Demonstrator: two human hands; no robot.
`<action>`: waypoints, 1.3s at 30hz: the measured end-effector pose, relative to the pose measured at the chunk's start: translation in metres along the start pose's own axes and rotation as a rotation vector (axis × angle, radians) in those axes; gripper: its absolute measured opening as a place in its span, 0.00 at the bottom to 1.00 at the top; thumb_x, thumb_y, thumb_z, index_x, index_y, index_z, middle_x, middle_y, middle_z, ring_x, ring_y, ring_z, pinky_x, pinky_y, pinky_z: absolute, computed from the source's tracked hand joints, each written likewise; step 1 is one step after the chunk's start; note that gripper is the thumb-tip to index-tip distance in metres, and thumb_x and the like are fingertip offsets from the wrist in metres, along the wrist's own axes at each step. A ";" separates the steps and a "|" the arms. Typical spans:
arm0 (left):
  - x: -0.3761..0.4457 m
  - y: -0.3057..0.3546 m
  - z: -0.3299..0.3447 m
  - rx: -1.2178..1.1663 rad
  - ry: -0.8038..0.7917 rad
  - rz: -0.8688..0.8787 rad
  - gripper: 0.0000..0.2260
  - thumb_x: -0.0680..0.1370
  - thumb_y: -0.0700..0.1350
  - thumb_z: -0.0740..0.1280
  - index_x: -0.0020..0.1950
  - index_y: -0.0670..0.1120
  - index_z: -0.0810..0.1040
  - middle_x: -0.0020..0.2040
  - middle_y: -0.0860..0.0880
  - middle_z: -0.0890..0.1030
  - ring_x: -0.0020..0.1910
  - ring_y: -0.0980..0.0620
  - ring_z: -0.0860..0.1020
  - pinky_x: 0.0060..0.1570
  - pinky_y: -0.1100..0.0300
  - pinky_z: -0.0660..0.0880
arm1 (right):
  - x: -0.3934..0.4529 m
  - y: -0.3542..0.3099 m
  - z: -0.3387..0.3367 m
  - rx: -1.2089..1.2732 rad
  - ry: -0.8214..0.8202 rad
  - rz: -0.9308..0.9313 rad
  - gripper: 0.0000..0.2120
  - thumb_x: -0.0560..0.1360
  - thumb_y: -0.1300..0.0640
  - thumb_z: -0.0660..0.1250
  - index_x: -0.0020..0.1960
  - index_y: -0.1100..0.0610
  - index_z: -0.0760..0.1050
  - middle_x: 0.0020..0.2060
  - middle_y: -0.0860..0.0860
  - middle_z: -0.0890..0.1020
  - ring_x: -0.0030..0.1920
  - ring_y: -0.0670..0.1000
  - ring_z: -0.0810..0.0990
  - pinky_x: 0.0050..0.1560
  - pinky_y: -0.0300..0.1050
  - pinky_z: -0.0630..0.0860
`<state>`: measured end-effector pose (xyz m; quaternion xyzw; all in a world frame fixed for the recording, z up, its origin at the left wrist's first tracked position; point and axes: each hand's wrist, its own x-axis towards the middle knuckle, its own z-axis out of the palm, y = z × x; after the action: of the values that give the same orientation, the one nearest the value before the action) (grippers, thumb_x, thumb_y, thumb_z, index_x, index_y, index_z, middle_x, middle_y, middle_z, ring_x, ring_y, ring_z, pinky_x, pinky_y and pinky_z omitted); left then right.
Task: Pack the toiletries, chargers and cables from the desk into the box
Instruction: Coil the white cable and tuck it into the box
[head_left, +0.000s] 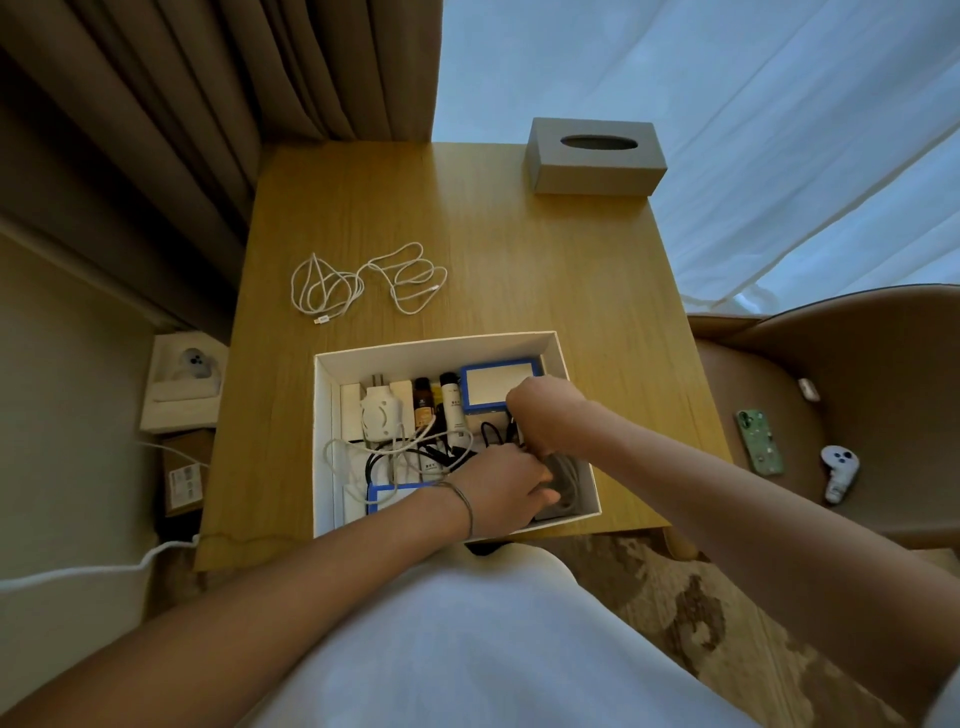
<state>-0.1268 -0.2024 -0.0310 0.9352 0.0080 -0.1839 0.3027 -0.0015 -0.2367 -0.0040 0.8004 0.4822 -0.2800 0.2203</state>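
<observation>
An open white box (436, 347) sits near the front of the wooden desk (519, 260). Inside it lie a white charger plug (381, 413), a brown bottle (423, 402), a white tube (451, 400), a blue-edged case (498, 387), black cables (415, 454) and another blue-edged item (389, 493). Both my hands are in the box's right front corner. My left hand (506, 491) and my right hand (545, 415) close on a coiled grey cable (566, 480) there. A loose white cable (363, 283) lies on the desk beyond the box.
A grey tissue box (595, 156) stands at the desk's far right. Curtains hang behind. A brown chair (841, 374) on the right holds a green phone (759, 441) and a white controller (839, 470). Boxes (182, 389) sit on the floor at left.
</observation>
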 end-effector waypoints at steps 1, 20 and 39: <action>0.000 0.000 0.000 -0.017 -0.026 -0.002 0.18 0.83 0.54 0.57 0.39 0.48 0.77 0.36 0.49 0.78 0.35 0.53 0.75 0.36 0.57 0.69 | -0.001 0.001 0.001 -0.032 0.024 -0.027 0.08 0.76 0.63 0.69 0.55 0.60 0.77 0.34 0.52 0.70 0.38 0.51 0.76 0.39 0.44 0.75; 0.011 0.002 -0.003 0.106 -0.333 -0.019 0.26 0.83 0.62 0.51 0.46 0.46 0.81 0.44 0.46 0.76 0.43 0.48 0.76 0.50 0.49 0.76 | -0.009 0.003 0.011 -0.157 0.116 -0.144 0.10 0.77 0.63 0.70 0.58 0.60 0.79 0.45 0.54 0.79 0.41 0.51 0.76 0.43 0.42 0.76; -0.055 -0.033 -0.061 -0.081 0.279 -0.122 0.13 0.83 0.54 0.59 0.50 0.51 0.81 0.38 0.54 0.79 0.38 0.55 0.76 0.37 0.57 0.71 | 0.000 0.005 -0.026 0.489 0.505 -0.019 0.11 0.80 0.58 0.62 0.52 0.53 0.84 0.43 0.50 0.85 0.38 0.51 0.81 0.38 0.47 0.80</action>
<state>-0.1610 -0.1351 0.0155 0.9364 0.1142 -0.0695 0.3244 0.0089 -0.2228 0.0153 0.8690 0.4474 -0.1823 -0.1069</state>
